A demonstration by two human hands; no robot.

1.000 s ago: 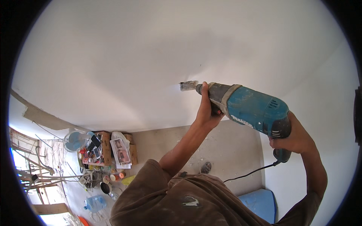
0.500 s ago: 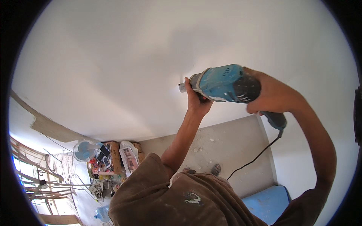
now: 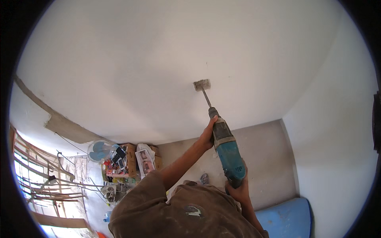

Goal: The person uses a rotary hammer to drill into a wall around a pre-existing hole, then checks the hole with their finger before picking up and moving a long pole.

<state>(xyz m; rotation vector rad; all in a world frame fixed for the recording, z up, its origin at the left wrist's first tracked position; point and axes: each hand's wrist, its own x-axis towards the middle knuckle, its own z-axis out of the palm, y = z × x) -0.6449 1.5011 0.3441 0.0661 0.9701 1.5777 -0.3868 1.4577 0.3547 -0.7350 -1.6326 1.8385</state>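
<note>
We are holding a long teal-and-black power drill in front of a white wall, its nose pointing up and slightly left. Ahead of the drill's nose, its thin metal bit is reaching the lower edge of a rough, roughly rectangular grey hole in the wall; we cannot tell how firmly the tip is pressing there.

Our left hand is clamping the drill's dark front section from its left side. The thumb is lying along the housing just behind the chuck, while the other fingers are curling underneath, mostly hidden. Our right hand is wrapping around the drill's rear end, from the right and below, so the drill's teal body is lying between our two hands. The right fingers are closing on its back part, but we cannot tell whether they are pressing a trigger.

Behind the drill, nearest us, a brown shirt with a pale patch is showing, with a shoe just left of the drill's rear. Well to the drill's left, cardboard boxes are standing beside a blue-bladed fan. To the drill's lower right, a blue panel is lying.
</note>
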